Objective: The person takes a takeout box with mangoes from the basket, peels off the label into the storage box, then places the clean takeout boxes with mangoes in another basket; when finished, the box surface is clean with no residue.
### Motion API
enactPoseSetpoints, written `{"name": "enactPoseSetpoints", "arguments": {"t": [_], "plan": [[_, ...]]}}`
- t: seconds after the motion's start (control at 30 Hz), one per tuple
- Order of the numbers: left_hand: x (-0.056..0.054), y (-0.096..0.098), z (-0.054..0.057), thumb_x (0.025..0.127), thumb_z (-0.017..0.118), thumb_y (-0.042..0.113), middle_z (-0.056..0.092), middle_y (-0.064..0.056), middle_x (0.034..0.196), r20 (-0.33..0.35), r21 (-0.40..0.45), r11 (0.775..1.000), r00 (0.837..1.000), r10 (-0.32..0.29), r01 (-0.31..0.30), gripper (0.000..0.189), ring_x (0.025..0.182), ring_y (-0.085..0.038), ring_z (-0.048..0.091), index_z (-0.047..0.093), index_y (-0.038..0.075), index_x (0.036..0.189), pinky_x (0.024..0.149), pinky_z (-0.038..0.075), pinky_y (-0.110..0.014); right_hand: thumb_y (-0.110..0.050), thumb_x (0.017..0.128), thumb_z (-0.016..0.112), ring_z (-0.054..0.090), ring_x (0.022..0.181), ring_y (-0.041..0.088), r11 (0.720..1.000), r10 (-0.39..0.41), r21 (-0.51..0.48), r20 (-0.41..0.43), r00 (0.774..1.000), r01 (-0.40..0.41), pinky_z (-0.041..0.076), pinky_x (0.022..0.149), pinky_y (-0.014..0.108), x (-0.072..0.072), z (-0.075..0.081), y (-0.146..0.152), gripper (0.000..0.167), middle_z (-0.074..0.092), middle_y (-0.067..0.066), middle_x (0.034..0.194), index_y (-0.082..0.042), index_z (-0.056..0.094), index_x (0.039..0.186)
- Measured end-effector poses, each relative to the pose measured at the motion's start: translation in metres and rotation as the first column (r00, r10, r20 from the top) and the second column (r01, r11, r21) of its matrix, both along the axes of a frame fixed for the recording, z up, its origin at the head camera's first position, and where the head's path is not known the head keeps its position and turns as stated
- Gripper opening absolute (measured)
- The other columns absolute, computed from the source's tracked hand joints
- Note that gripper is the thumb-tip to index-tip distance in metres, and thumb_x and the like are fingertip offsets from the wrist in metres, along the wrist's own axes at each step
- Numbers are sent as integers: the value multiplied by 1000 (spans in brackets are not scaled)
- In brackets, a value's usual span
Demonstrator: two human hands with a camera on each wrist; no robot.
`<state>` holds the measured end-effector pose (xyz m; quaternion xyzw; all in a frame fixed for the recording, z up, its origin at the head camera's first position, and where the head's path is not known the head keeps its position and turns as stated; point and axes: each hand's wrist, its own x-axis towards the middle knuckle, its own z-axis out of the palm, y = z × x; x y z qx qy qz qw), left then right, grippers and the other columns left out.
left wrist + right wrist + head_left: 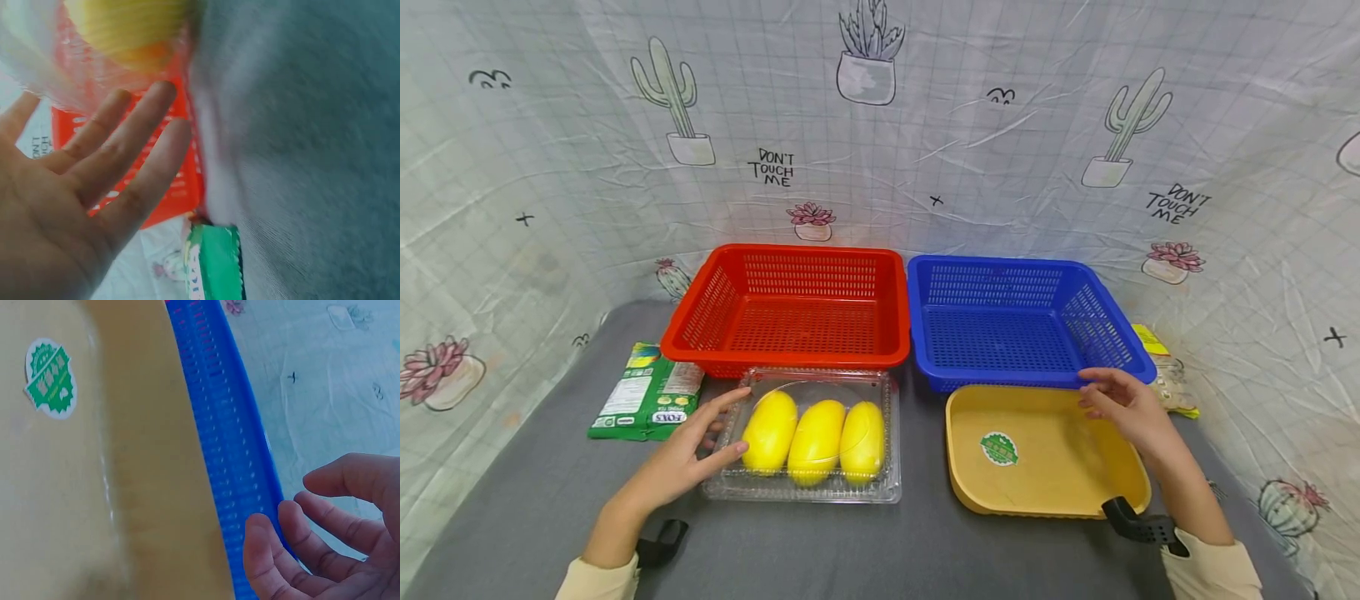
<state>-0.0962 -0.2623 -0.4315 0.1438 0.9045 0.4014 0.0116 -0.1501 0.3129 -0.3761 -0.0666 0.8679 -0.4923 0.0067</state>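
Observation:
A clear plastic clamshell box (880, 492) holds three smooth yellow oval fruits (816, 442) that look like mangoes. My left hand (688, 454) is at the box's left side, fingers spread, thumb and fingertips overlapping its edge in the head view; the left wrist view shows the palm (56, 212) bare, with straight fingers. On the right lies a shallow yellow tray (1045, 475) with a green and white sticker (50, 378). My right hand (1123, 408) hovers over the tray's back right corner, fingers loosely bent and nothing between them, close to the blue basket (1000, 333).
Behind the box stands a red slotted basket (805, 329), side by side with the blue one. A green snack packet (651, 396) lies at the left, and a yellowish packet (1172, 379) is partly hidden at the right. A printed cloth backdrop (925, 183) rises behind.

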Motion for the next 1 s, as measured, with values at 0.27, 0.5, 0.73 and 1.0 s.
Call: {"name": "enactPoseSetpoints", "arguments": {"t": [0.27,0.5,0.73,1.0], "plan": [[-1,5,6,93,66,19,34,-19,144,98,173,985,994,-39,22,67,106,-42,54,31,22,150,69,52,-40,-16,102,52,67,81,4,996,1,-88,91,996,7,57,73,21,-6,-3,17,43,67,-18,89,9,41,135],[4,-2,2,92,64,6,40,-6,141,-4,230,968,995,-98,96,64,106,-14,47,35,14,149,77,51,-28,-17,100,56,69,75,9,971,-5,-234,163,987,44,58,72,24,-14,-6,20,19,70,-10,83,-21,55,119],[10,-5,0,93,63,6,40,5,135,41,261,962,994,-100,86,62,104,-11,47,37,15,148,79,50,-28,-22,101,55,69,72,10,960,-40,-263,208,977,96,58,71,26,-19,-11,19,12,69,-8,79,-24,57,113],[3,-4,4,91,65,3,44,4,124,21,264,958,992,-124,114,60,95,-14,54,40,14,144,71,52,-29,-25,100,57,68,73,11,962,-93,-229,229,969,147,58,71,26,-19,-9,21,19,67,-10,78,-18,56,117]]}}
